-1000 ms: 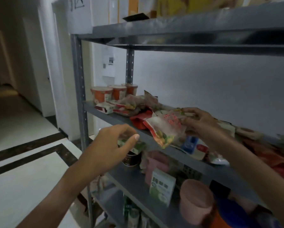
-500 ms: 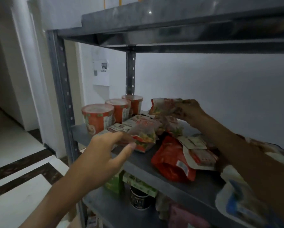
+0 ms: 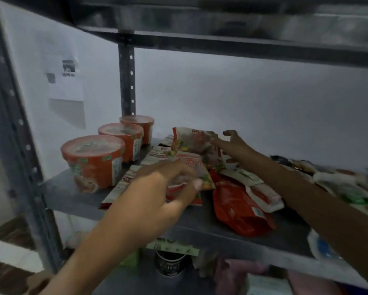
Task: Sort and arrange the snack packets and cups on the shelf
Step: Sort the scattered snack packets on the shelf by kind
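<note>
- Gripping a clear snack packet [image 3: 187,177] between thumb and curled fingers, the left hand [image 3: 157,196] is working at the front of the middle shelf [image 3: 72,194]; the packet is lying on a flat red-and-white packet [image 3: 123,184] beside the cups.
- Reaching further back, the right hand [image 3: 232,143] is touching a second clear packet [image 3: 196,143] that is standing tilted toward the wall; the fingers are spread and only lightly bent, and whether they are pinching its edge cannot be told because of blur.
- Standing in a row at the left end of the shelf, three orange cups [image 3: 95,160] are lidded, upright and close together; this part of the job is judged to be done.
- Lying to the right of the hands, a red pouch [image 3: 240,209] and several white sachets [image 3: 262,192] are overlapping in a loose heap, and more packets [image 3: 345,184] are trailing off under the right forearm.
- Sorting of the packets is judged to be at an early-to-middle stage: a small stack is forming next to the cups, while most packets are awaiting grouping.
- Sitting on the lower shelf, a dark can [image 3: 170,262] and pink items are visible but too blurred to assess.
</note>
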